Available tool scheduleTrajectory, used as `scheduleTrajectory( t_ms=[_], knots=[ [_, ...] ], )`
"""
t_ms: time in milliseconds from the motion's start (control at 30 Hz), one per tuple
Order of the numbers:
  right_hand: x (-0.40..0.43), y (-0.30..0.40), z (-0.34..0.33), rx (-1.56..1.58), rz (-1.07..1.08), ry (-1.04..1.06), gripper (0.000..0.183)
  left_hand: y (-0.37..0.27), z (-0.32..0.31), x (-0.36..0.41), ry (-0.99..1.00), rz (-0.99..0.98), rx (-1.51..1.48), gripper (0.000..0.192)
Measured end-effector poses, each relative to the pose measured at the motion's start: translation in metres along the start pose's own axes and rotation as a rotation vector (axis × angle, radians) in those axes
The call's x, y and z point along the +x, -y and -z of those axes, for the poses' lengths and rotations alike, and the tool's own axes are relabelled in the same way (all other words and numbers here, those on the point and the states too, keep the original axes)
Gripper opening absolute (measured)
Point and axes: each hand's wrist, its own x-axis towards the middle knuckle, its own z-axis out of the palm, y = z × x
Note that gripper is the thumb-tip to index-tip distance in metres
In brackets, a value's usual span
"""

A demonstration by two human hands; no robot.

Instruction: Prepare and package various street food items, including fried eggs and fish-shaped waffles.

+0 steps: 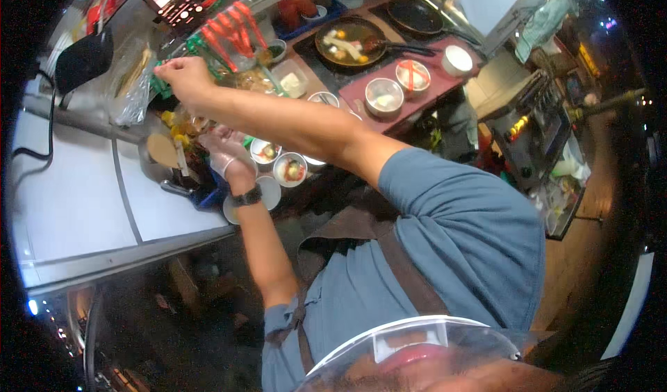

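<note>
My right hand (186, 79) is bare, its fingers bent together beside a bundle of green strips (160, 86); whether it grips them is unclear. Below it, my left hand (225, 151) wears a clear plastic glove, with a black watch at the wrist. It is nearest to white cups of food (265, 151), and its fingers are blurred. Another filled cup (289, 169) stands close by. Red-and-white strips (235, 32) lie above my right forearm. Farther right, a pan (350, 42) holds liquid and pieces of food.
A second dark pan (415, 16) lies behind. Metal bowls (384, 97) and a white cup (457, 61) stand on a reddish board. At the left are a plastic bag (136, 92), a black panel (85, 61) and a white counter (68, 194). A square container (290, 81) sits mid-counter.
</note>
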Motion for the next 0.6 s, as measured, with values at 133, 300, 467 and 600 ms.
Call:
scheduleTrajectory(
  t_ms=[133, 300, 467, 600],
  knots=[
    [-0.013, -0.003, -0.021, 0.059, -0.127, -0.1, 0.017, 0.001, 0.008, -0.011, 0.108, -0.359, 0.745, 0.051],
    [-0.011, 0.01, -0.027, -0.275, -0.073, 0.041, 0.028, -0.004, 0.046, 0.008, 0.015, -1.139, 1.905, 0.018],
    [0.012, 0.017, 0.003, 0.026, -0.146, 0.092, 0.025, 0.019, 0.011, 0.003, -0.041, 0.063, 0.459, 0.046],
    [-0.014, 0.062, -0.011, -0.21, 0.118, 0.332, 0.022, 0.014, 0.009, -0.003, -0.117, 0.206, 0.37, 0.062]
  ],
)
